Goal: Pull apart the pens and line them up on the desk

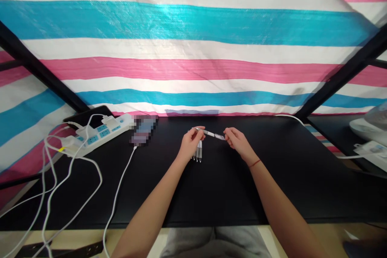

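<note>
A slim white and grey pen (209, 133) stretches between my two hands, tilted slightly down to the right. My left hand (190, 142) pinches its left end between thumb and fingers. At the pen's other end, which looks grey and clear, the closed fingers of my right hand (237, 141) grip it. Whether that end is a separate part, I cannot tell. Several similar pens (198, 153) lie side by side on the black table (223, 185), just below my left hand, which partly covers them. A thin red band circles my right wrist.
At the left, a white power strip (99, 135) holds plugs and tangled white cables (72, 169). A blurred phone (143, 130) with a charging cable lies beside it. Striped sheeting (193, 48) and black frame poles (332, 76) enclose the table. Another white power strip (376, 153) is at far right.
</note>
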Action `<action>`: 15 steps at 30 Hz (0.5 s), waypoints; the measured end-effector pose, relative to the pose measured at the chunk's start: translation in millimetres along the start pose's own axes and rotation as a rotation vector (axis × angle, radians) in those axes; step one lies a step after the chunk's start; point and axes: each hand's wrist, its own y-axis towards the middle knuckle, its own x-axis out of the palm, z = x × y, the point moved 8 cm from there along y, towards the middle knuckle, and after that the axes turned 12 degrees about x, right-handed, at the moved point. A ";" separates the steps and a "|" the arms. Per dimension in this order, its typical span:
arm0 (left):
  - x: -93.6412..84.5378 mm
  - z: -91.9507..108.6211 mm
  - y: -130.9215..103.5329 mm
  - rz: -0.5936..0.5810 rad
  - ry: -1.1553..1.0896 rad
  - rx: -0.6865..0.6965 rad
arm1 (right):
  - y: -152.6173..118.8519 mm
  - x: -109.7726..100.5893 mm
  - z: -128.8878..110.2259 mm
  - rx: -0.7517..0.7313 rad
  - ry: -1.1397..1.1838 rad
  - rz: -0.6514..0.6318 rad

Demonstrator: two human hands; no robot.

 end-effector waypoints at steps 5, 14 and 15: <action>-0.9 -9.3 -1.2 0.049 -0.137 -0.043 | 1.0 -0.4 4.2 0.014 -0.069 -0.022; 4.6 -11.8 -2.2 -0.018 -0.210 -0.057 | 7.1 10.8 22.6 0.230 0.261 -0.159; 5.9 -10.3 -2.4 -0.042 -0.175 -0.035 | 7.0 12.2 24.8 0.257 0.280 -0.163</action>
